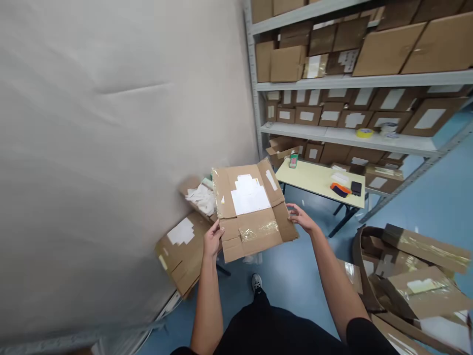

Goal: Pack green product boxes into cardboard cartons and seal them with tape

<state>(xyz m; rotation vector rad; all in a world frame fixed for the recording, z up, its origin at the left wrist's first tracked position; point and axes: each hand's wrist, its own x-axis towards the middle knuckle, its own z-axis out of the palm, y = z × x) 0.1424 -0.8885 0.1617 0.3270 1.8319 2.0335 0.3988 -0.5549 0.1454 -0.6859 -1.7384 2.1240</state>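
Note:
A flattened cardboard box (254, 221), brown with white paper labels and strips of clear tape, hangs tilted in front of me above the floor. My left hand (213, 239) pinches its near left edge, thumb on top. At the right edge, my right hand (300, 218) holds it with the fingers at the border; the fingertips are partly hidden. Close to my left hand leans another flattened cardboard sheet (192, 264) with a white label. Behind that stands an open box with crumpled white paper (203, 198) in it.
A pale yellow table (314, 181) carries a green box (293, 159), an orange and dark item (340, 190) and a black flat object (356, 188). Metal shelves (347, 83) full of cartons rise behind it. A bin (357, 261) overflowing with cardboard stands right. A grey sheet wall (121, 123) bounds the left.

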